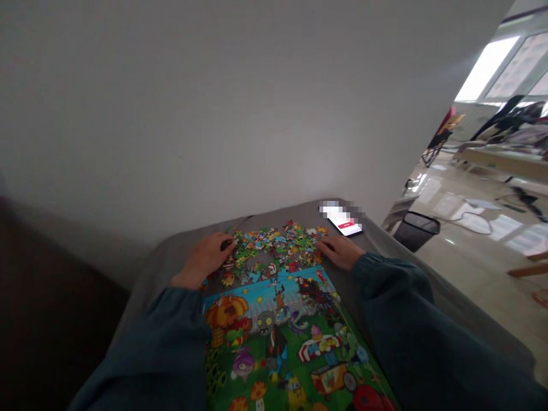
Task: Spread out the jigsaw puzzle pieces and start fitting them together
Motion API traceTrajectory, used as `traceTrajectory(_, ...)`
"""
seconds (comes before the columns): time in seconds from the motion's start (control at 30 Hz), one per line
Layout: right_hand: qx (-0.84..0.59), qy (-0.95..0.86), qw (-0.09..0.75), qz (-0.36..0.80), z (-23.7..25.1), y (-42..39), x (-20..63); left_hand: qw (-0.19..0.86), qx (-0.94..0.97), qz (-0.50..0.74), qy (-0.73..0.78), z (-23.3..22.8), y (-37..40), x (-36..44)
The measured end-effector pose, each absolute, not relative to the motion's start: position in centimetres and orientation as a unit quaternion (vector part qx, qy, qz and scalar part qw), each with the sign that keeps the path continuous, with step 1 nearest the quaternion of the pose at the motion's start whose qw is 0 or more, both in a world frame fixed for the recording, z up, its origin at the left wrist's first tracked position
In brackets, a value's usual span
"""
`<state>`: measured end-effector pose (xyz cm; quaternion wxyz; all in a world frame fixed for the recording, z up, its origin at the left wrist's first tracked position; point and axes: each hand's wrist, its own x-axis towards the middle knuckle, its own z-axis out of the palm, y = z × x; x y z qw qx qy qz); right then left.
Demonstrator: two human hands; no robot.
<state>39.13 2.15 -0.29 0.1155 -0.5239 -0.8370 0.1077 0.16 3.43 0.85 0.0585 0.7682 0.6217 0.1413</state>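
Loose jigsaw puzzle pieces (257, 245) lie in a wide, colourful heap on the grey-covered table. At the heap's left edge, my left hand (208, 258) is closed, thumb and fingertips together; anything between them is too small to make out. Across from it, my right hand (341, 251) rests at the right edge with its fingers drawn together by the outermost pieces. Whether it pinches a piece cannot be told. Nearer to me lies a flat cartoon puzzle picture (274, 342) with zombies, a pumpkin and mushrooms, its upper edge meeting the pieces.
Behind my right hand a lit phone (345, 221) lies on the grey cloth (173, 251). A pale wall (257, 114) rises at the table's far edge. On the floor to the right are a black mesh bin (416, 230) and a loose cable (471, 216).
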Motion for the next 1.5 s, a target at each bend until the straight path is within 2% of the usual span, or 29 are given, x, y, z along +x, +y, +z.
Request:
traceTrajectory(0.13,-0.519,-0.84,0.126,0.096,-0.2,2.3,39.8,0.034,0.764,0.136,0.63,0.4,3.1,0.5)
traceTrajectory(0.27,-0.577,-0.801,0.138,0.084,0.6,2.4,41.9,0.012,0.761,0.136,0.634,0.2,2.6,1.1)
traceTrajectory(0.3,-0.581,-0.797,0.111,0.118,0.8,2.3,42.4,0.008,0.759,0.138,0.637,0.1,2.5,1.3)
traceTrajectory(0.4,-0.566,-0.758,-0.003,0.323,0.8,2.1,43.5,-0.001,0.751,0.146,0.644,0.1,2.4,1.6)
traceTrajectory(0.5,-0.558,-0.726,-0.01,0.403,0.0,2.0,43.5,-0.006,0.736,0.154,0.659,0.2,2.6,1.5)
traceTrajectory(0.77,-0.477,-0.796,0.17,0.331,-1.6,2.5,41.7,-0.02,0.696,0.157,0.7,1.8,1.4,1.6)
traceTrajectory(0.97,-0.452,-0.841,0.231,0.187,-2.5,2.0,39.6,-0.012,0.767,0.17,0.618,6.1,-1.0,5.3)
traceTrajectory(1.1,-0.401,-0.862,0.293,0.101,-2.8,1.4,38.9,0.011,0.804,0.132,0.58,5.5,-3.1,6.3)
traceTrajectory(1.17,-0.38,-0.877,0.279,0.095,-2.7,1.0,38.4,0.026,0.802,0.107,0.588,3.7,-4.5,5.9)
traceTrajectory(1.3,-0.333,-0.914,0.194,0.123,-2.6,-0.2,37.2,0.054,0.788,0.057,0.61,0.3,-6.8,4.8)
traceTrajectory(1.5,-0.348,-0.919,0.148,0.108,-3.7,-0.7,35.8,0.055,0.796,0.03,0.602,-1.1,-6.1,4.8)
